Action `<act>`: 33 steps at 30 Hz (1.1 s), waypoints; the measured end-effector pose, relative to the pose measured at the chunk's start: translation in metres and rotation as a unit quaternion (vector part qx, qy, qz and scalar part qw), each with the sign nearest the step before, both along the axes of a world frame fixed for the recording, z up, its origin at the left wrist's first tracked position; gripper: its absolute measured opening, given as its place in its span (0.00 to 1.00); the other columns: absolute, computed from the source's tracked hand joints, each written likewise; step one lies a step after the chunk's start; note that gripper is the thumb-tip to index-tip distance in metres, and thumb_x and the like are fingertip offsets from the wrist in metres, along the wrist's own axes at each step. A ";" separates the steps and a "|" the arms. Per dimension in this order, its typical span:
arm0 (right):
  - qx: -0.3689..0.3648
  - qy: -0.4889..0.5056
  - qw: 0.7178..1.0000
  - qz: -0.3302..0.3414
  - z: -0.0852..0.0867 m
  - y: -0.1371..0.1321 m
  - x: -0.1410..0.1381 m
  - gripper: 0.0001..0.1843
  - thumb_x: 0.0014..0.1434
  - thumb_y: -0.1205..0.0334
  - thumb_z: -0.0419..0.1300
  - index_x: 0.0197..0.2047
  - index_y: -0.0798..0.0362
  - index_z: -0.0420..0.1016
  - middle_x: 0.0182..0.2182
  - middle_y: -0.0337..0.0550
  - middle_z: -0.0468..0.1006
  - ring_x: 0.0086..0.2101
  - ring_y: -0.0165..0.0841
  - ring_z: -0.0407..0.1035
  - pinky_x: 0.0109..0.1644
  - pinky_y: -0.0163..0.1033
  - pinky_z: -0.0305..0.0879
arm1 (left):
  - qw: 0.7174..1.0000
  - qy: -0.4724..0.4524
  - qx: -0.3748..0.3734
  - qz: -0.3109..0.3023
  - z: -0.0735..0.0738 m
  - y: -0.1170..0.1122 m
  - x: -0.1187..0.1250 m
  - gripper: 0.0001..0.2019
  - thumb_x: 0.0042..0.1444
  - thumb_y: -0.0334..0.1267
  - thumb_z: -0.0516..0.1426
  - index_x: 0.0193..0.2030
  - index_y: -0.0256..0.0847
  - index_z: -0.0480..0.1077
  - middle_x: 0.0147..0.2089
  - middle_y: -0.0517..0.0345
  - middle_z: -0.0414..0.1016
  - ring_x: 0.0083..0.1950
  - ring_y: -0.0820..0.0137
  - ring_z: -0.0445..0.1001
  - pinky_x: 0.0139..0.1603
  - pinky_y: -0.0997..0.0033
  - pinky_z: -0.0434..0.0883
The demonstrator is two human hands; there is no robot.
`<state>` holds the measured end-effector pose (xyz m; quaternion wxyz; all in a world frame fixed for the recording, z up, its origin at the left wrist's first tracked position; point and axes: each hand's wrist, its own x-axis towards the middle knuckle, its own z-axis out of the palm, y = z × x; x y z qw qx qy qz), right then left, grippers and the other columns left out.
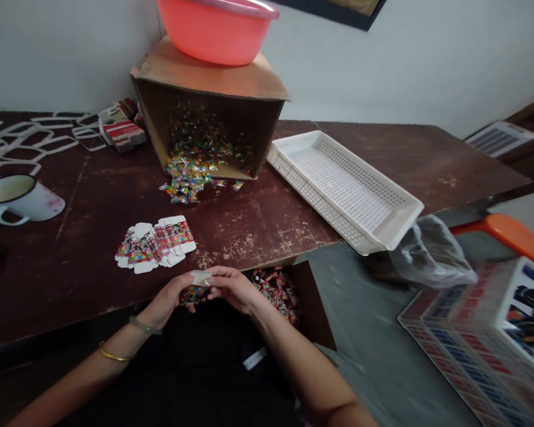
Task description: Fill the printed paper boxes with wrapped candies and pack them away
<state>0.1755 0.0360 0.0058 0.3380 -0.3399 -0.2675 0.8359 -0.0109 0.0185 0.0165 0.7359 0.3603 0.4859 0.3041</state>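
Close to my body, just off the table's front edge, both hands grip one small printed carton with a pale flap at its top. My left hand is closed around its left side. The fingers of my right hand pinch it at the upper right. On the table beyond lies a fanned pile of flat printed cartons with white flaps. Behind that pile, small wrapped candies spill from a cardboard box lying on its side.
A pink basin rests on the cardboard box. To the right, a white perforated tray overhangs the table edge. An enamel mug stands at left. Below the edge, an open box holds filled cartons. A plastic crate and orange stool are at right.
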 end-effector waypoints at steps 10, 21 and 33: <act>0.378 -0.246 0.892 -0.033 0.019 0.009 0.009 0.14 0.61 0.54 0.60 0.45 0.50 0.81 0.43 0.44 0.80 0.44 0.34 0.72 0.53 0.42 0.67 | 1.000 0.000 -0.019 0.016 -0.007 0.012 0.017 0.19 0.57 0.50 0.55 0.45 0.38 0.75 0.36 0.50 0.79 0.41 0.60 0.74 0.28 0.70 0.73; 0.373 -0.324 0.864 -0.095 0.011 -0.013 0.029 0.14 0.61 0.53 0.60 0.47 0.47 0.81 0.42 0.45 0.81 0.44 0.35 0.72 0.52 0.43 0.67 | 0.992 -0.085 -0.072 -0.062 0.000 -0.002 0.038 0.21 0.57 0.49 0.60 0.52 0.38 0.69 0.34 0.53 0.76 0.34 0.63 0.78 0.22 0.73 0.72; 0.345 -0.579 0.728 -0.124 -0.009 -0.007 0.135 0.15 0.60 0.54 0.59 0.41 0.53 0.81 0.44 0.53 0.77 0.46 0.42 0.70 0.55 0.50 0.64 | 0.889 0.334 0.312 0.015 -0.010 0.022 -0.026 0.18 0.61 0.46 0.53 0.56 0.44 0.70 0.59 0.49 0.73 0.60 0.55 0.69 0.64 0.52 0.61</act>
